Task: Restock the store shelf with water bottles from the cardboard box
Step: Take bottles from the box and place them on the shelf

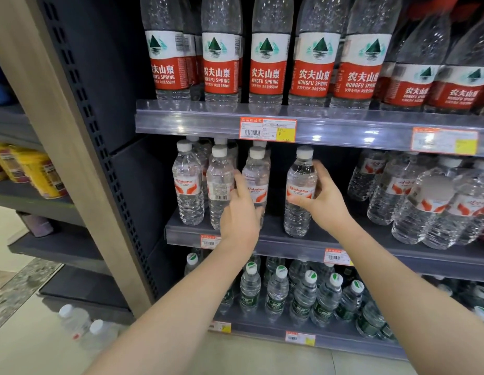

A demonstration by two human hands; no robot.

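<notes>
Low at your left, two clear white-capped plastic bottles (pixel 75 319) are sitting on the pale floor (pixel 32 347). Your left grip (pixel 239 220) is resting open, fingers straight, against the front row of small clear red-labelled water bottles (pixel 220 185) on the dark grey middle shelf (pixel 289 246). Your right grip (pixel 327 201) is clasping one more such white-capped water bottle (pixel 300 185), which is standing upright on that shelf, apart from the row.

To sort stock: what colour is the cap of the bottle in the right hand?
White. Head view shows the cap atop the bottle the right hand grips.
</notes>
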